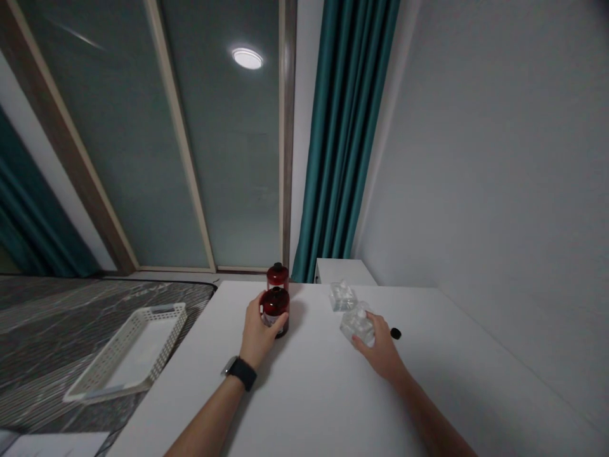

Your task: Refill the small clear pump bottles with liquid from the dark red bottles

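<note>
Two bare arms stretch forward in front of me, slanting toward each other. The left forearm (pixel 207 419) angles up to the right, and the left hand (pixel 259 327) is curved in a rounded grip, its thumb (pixel 280 325) extended rightward. The right forearm (pixel 425 406) angles up to the left; the right hand (pixel 380 349) is curled too, index finger (pixel 373 318) bent forward, thumb pointing left. The hands are well apart.

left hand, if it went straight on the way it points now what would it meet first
With the near dark-red bottle in its grasp, the left hand would probably meet the far dark-red bottle first; whether the two bottles touch is unclear.
</note>
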The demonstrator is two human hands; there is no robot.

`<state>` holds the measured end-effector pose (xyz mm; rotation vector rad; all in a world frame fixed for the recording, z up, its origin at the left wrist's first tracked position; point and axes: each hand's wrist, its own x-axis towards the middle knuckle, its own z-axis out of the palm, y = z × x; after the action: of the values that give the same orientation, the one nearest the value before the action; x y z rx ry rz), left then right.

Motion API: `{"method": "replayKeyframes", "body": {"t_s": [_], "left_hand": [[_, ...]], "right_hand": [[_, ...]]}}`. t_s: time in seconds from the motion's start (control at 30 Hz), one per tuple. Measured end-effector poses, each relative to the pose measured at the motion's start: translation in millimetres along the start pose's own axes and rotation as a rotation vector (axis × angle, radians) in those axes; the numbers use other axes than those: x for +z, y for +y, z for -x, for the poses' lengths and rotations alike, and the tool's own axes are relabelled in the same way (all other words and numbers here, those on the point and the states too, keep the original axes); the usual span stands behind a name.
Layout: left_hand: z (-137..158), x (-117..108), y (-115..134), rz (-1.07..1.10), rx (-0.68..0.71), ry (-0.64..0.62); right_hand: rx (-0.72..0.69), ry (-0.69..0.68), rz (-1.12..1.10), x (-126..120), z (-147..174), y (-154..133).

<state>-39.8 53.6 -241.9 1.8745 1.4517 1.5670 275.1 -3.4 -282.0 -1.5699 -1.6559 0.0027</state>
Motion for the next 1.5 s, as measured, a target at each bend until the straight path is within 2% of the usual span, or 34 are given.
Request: {"method": "replayKeyframes", "body": {"t_s": [0.1,0.17,0.23,0.3,0.4,0.57,0.77,0.87,1.0,1.1,1.27,1.5], "left_hand": [[2,-4,3,-0.055,0.057,0.047],[5,-10,12,-0.106,0.17,0.108],[11,-16,24,-0.121,0.34,0.157],[18,-20,37,-0.082,0.516,0.099],[29,-17,51,-0.013,0.612,-0.036],[45,-5,53,-0.017,0.454,-0.159],[63,10,57,0.125,0.283,-0.284],[64,14,61,0.156,0.216,-0.359],[56,13,61,0.179,0.148,-0.411],[49,9,61,0.188,0.12,-0.439],[43,5,61,0.242,0.131,-0.539],[41,5,60,0.3,0.113,-0.632]], "right_hand": [[-0.04,-0.105,-0.114,7,8,-17],[-0.021,-0.211,-0.202,13,9,-32],[-0.002,-0.342,-0.278,19,5,-47],[-0.006,-0.459,-0.355,23,-4,-63],[-0.045,-0.551,-0.476,30,-16,-83],[0.018,-0.588,-0.621,28,-18,-95],[-0.017,-0.739,-0.616,3,-9,-91],[0.012,-0.701,-0.567,2,-5,-90],[-0.048,-0.645,-0.515,8,-3,-88],[-0.058,-0.692,-0.561,6,-6,-84],[0.08,-0.793,-0.724,5,-7,-76],[0.082,-0.735,-0.773,16,-3,-84]]}}
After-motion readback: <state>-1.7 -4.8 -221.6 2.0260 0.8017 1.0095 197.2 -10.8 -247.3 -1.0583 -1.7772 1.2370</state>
